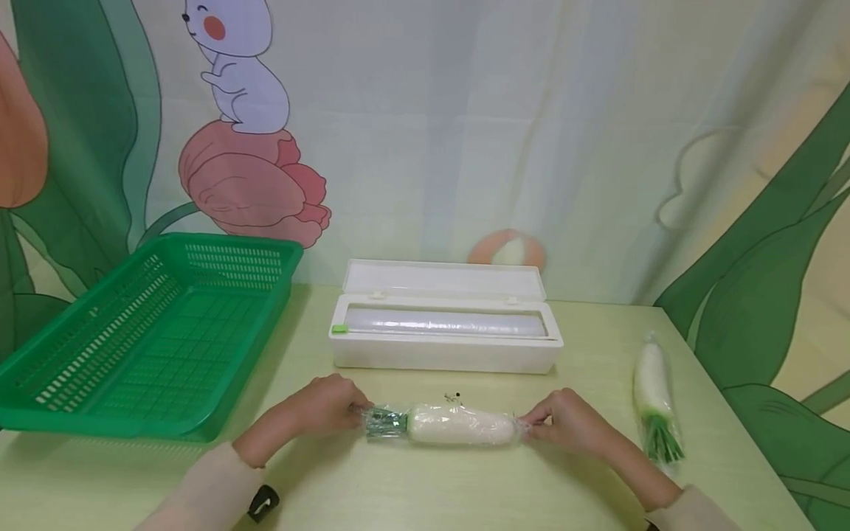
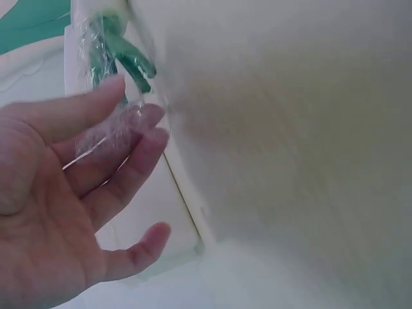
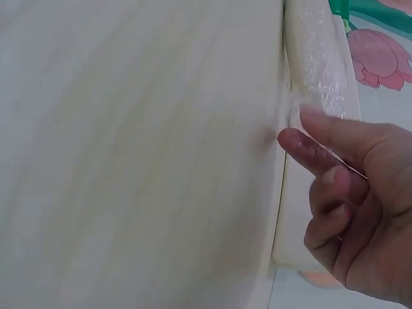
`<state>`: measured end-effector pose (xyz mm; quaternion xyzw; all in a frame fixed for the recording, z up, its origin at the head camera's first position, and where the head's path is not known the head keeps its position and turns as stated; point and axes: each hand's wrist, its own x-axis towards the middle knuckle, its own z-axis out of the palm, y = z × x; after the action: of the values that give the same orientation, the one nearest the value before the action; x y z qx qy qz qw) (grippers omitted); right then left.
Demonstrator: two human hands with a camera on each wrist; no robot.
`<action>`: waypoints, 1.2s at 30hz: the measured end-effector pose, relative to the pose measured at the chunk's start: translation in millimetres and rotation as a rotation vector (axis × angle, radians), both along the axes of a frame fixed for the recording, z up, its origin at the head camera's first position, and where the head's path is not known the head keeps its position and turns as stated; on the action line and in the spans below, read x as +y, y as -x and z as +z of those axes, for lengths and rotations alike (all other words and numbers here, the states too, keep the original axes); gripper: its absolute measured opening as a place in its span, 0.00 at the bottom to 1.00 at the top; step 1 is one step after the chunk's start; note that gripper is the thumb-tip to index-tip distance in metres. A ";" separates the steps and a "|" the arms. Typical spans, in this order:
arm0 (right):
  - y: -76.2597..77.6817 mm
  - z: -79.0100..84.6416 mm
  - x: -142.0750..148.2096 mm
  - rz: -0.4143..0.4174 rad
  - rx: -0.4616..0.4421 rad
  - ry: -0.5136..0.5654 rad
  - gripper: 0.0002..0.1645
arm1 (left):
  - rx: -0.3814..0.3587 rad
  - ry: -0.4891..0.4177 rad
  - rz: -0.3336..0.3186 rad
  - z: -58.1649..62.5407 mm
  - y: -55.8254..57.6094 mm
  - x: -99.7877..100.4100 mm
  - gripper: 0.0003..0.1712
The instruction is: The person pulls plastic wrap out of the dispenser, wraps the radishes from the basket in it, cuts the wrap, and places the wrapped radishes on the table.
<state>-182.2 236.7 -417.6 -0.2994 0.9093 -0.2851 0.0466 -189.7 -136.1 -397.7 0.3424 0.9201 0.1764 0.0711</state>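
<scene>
A white radish (image 1: 461, 425) with cut green stems (image 1: 387, 423) lies sideways in clear cling film, in front of the film box. At the stem end, my left hand (image 1: 327, 404) pinches the gathered film (image 2: 109, 132) between thumb and fingers. My right hand (image 1: 569, 422) pinches the twisted film at the radish's other tip. Seen from the right wrist, thumb and index finger come together at that tip, the other fingers curled in. Behind the radish is a white cling film box (image 1: 445, 352), lid up, its film roll (image 1: 445, 323) showing.
A green plastic basket (image 1: 255, 361) stands at the left of the table. At the right lies another film-wrapped radish (image 1: 653, 380), green stems towards me. A small black clip-like object (image 1: 263, 504) shows beside the left sleeve. A printed curtain (image 1: 412, 147) hangs behind the table.
</scene>
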 end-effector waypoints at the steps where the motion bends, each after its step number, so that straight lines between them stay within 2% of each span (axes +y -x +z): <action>1: 0.7 0.0 1.8 0.007 -0.021 0.014 0.08 | -0.042 -0.006 -0.012 0.9 0.4 -1.6 0.12; 4: 2.6 -0.5 7.8 0.031 -0.089 0.048 0.12 | -0.176 -0.041 -0.045 3.7 0.8 -6.7 0.20; 7: 3.6 0.1 14.4 0.065 -0.175 0.088 0.16 | -0.267 -0.049 -0.073 7.0 1.5 -10.7 0.25; 13: 3.8 2.1 19.0 0.138 -0.415 0.183 0.19 | -0.344 -0.006 -0.047 11.5 1.8 -12.4 0.24; 16: 3.8 1.4 18.5 0.154 -0.464 0.203 0.19 | -0.377 -0.011 -0.046 9.8 1.4 -10.7 0.19; 19: 4.1 0.5 17.6 0.152 -0.487 0.217 0.20 | -0.389 -0.042 -0.024 8.0 -0.7 -7.9 0.11; 22: 4.0 0.8 16.8 0.114 -0.511 0.219 0.20 | -0.356 -0.060 -0.002 8.1 -3.5 -4.6 0.07; 26: 3.9 2.5 16.6 0.066 -0.570 0.188 0.20 | -0.316 -0.055 0.011 9.5 -4.3 -1.5 0.08; 31: 6.7 1.8 17.2 0.078 -0.598 0.164 0.18 | -0.303 -0.053 -0.002 9.3 -3.7 0.3 0.10; 36: 5.5 0.6 13.7 0.107 -0.615 0.160 0.18 | -0.316 -0.065 0.061 9.8 -7.3 3.9 0.09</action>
<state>-187.7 250.4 -417.0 -0.2494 0.8103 -0.4300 0.3104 -182.5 -132.2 -388.0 0.2846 0.9011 0.2598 0.1987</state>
